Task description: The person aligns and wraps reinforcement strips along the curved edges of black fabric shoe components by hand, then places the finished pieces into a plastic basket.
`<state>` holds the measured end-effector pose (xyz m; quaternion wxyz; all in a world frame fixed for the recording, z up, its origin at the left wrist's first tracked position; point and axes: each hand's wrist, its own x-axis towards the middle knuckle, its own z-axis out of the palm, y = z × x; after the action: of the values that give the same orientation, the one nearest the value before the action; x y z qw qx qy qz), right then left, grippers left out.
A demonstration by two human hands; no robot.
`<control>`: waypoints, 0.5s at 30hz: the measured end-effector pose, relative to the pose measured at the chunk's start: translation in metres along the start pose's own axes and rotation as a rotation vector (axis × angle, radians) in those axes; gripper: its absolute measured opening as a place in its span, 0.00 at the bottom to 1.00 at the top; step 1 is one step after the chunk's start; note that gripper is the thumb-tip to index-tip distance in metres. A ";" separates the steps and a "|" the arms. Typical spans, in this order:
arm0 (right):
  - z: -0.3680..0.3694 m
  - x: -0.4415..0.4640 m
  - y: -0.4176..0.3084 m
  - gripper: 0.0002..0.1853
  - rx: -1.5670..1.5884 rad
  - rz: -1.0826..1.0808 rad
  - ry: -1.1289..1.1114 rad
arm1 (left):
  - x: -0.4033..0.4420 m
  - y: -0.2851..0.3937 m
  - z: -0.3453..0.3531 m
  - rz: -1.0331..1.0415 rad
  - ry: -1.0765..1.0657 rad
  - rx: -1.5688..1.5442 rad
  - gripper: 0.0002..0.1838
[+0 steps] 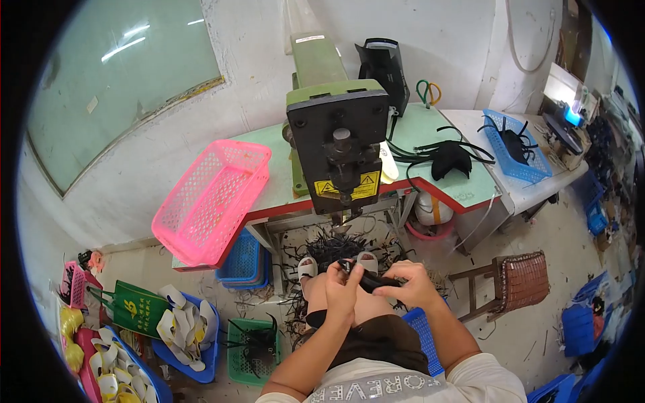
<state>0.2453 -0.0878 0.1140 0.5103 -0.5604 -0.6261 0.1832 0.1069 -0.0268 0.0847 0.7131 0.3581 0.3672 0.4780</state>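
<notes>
A small black piece (368, 279) is held between my two hands above my lap. My left hand (342, 290) pinches its left end, where something small and shiny shows at the fingertips. My right hand (407, 285) grips the right end between thumb and fingers. Just beyond my hands stands a green and black machine (336, 127) with yellow warning labels, its lower tip above my feet. On the green table (420, 124), to the machine's right, lies a black piece with long straps (451, 160).
A pink basket (213, 201) sits at the table's left end. A blue basket (517, 148) with black pieces stands at the right. A wooden stool (521, 283) is right of my legs. A green basket (253, 349) and tubs of white pieces (188, 329) stand at lower left.
</notes>
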 end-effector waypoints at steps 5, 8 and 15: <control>-0.023 0.002 -0.009 0.12 0.100 -0.014 -0.056 | -0.007 0.020 0.002 -0.067 -0.155 -0.064 0.09; -0.016 -0.002 -0.003 0.12 0.402 0.133 0.026 | -0.015 0.032 0.014 -0.064 -0.164 -0.112 0.10; 0.006 -0.010 -0.005 0.15 1.009 0.236 0.350 | -0.009 0.046 0.042 0.114 -0.099 -0.128 0.08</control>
<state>0.2357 -0.0965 0.1113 0.7884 -0.3346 -0.2992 0.4207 0.1216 -0.0293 0.1461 0.7233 0.3554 0.2792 0.5221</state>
